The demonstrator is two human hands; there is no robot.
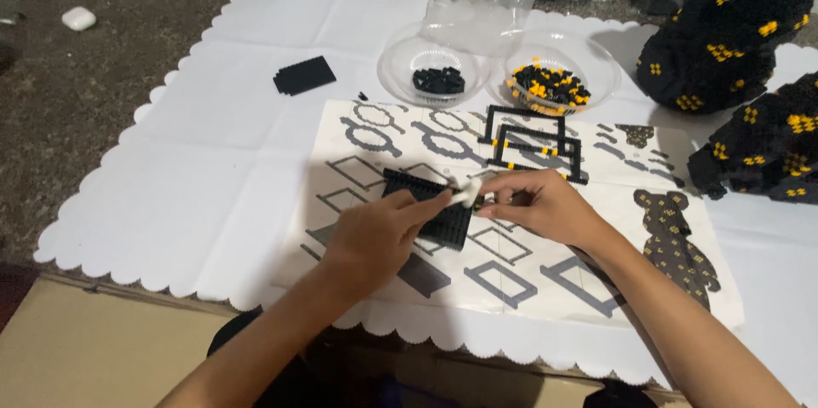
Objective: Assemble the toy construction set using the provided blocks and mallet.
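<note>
My left hand and my right hand meet over a black brick plate that lies on a printed instruction sheet. Between the fingertips of both hands is a small white tool; the left thumb and forefinger pinch it, and the right fingertips touch its other end. A rectangular black frame of bricks with a few yellow ones rests on the sheet just beyond the hands.
Two clear bowls stand at the back: one with black bricks, one with black and yellow bricks. A black plate lies at back left. Built black-and-yellow brick figures stand at right. A white scalloped cloth covers the table.
</note>
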